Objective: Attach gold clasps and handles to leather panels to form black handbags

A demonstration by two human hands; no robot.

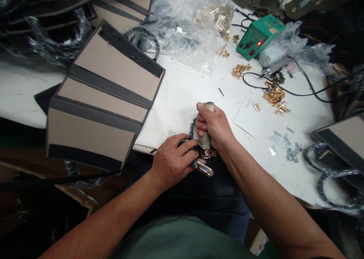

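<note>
My right hand point(212, 122) is wrapped round a whitish cylindrical tool point(204, 142), which looks like an electric screwdriver and stands nearly upright. Just under its lower end is a shiny gold-toned metal clasp point(209, 153). My left hand point(174, 156) is closed on a dark bag piece at the table's front edge, fingers bent over it. From between those fingers a dark strap with a shiny metal end point(203, 168) sticks out. Behind my hands curves a dark, plastic-wrapped handle point(192, 127). The tool's tip and most of the bag piece are hidden.
An opened-out bag body point(106, 94) with beige panels lies left, overhanging the white table point(184, 84). Gold fittings point(274, 96) and small metal plates point(286, 143) lie right. A green control box point(260, 37) with a red light stands behind, its black cable point(309, 86) trailing right.
</note>
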